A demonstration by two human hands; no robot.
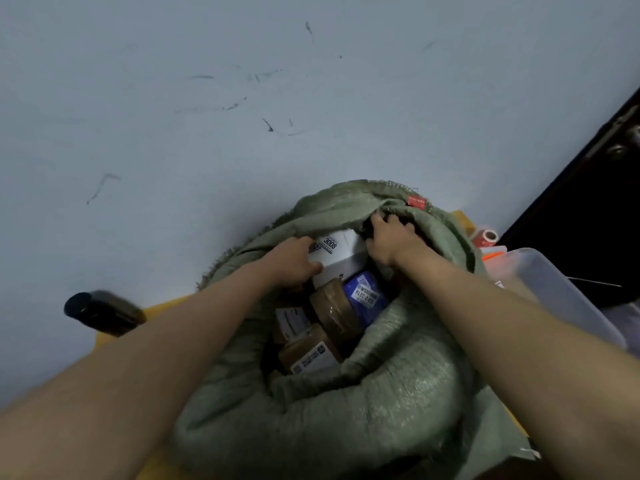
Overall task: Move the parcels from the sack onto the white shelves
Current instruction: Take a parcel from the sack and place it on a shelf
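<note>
Both hands in the green woven sack (398,393). Left hand (289,259) curls round the near-left edge of the white box (341,259) labelled 3008; right hand (389,239) reaches past its far side, fingers hidden in the sack mouth, grip unclear. Still inside: blue parcel (365,294), taped brown parcel (334,311), two more labelled brown ones. No white shelves in view. Judging by that, unloading is mostly still ahead.

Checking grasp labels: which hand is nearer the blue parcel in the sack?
Right. The right hand grips the sack's far rim just above the blue parcel. The left hand holds the white parcel, up and left of it.
</note>
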